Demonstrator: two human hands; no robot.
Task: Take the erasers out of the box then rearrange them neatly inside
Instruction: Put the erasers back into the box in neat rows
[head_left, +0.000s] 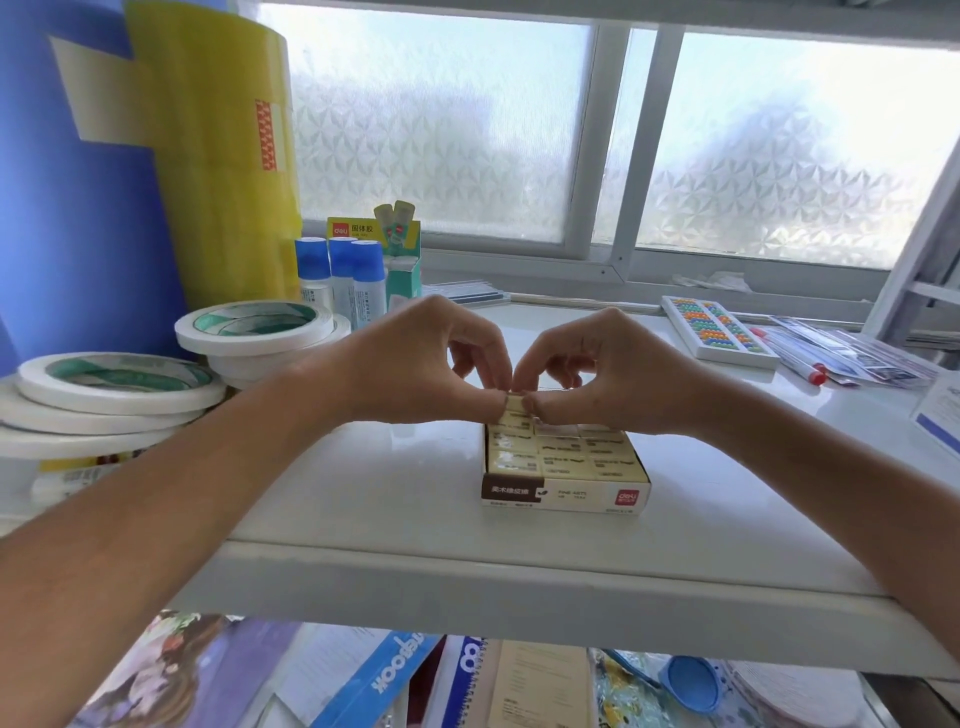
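The eraser box (565, 493) sat on the white shelf (395, 499) a little right of centre, its printed front wall facing the shelf's front edge with a bare strip between them. Cream erasers (561, 457) filled it in rows, wrapped and lying flat, level with the rim.

Both hands met over the box's far left corner, at 12 o'clock from its centre. The left hand (415, 364) came in from 8 o'clock, thumb and forefinger curled and pinching one eraser (515, 404) that stood raised above its neighbours. The right hand (613, 369) came in from 4 o'clock and pinched the same eraser from the other side, fingertips almost touching the left's.

At 9 o'clock from the box, rolls of white double-sided tape (114, 384) stood in stacks near the shelf's left edge, well apart from the box, with open shelf between. Blue-capped glue bottles (340, 280) stood at 11 o'clock behind them. At 2 o'clock a bead abacus (719, 326) lay near the back right, and red-capped pens (802, 364) beside it. Bare shelf lay right of the box up to the right edge.
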